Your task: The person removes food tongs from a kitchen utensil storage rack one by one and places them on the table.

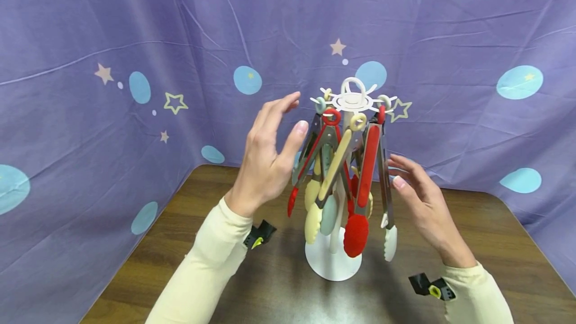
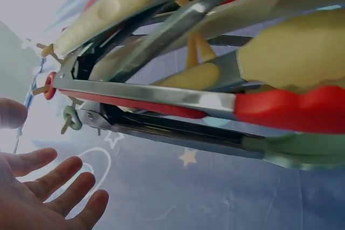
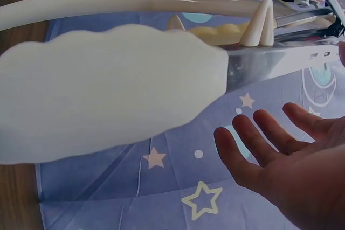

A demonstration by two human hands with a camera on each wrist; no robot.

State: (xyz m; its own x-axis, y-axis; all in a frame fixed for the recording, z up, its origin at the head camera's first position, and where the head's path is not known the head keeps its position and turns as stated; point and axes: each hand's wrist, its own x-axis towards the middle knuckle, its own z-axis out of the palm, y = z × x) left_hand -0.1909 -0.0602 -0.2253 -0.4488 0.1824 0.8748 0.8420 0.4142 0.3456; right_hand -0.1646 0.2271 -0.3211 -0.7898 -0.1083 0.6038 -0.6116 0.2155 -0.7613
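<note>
Steel tongs with red, cream, green and white heads (image 1: 368, 174) hang round top of white round-based pole stand (image 1: 333, 270); left hand (image 1: 270, 156) just left of stand, thumb and fingers apart; right hand (image 1: 423, 209) just right of stand, thumb and fingers apart, contact with tongs unclear; brown wood-grain table (image 1: 252, 284) under stand, purple star-print curtain (image 1: 288, 24) behind stand

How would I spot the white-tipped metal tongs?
On the brown wood-grain table stands a white, round-based rack. The metal tongs hang from it, nearest the bare right hand. Their scalloped tips are white; neighbouring tongs show red, yellow or green.
</note>
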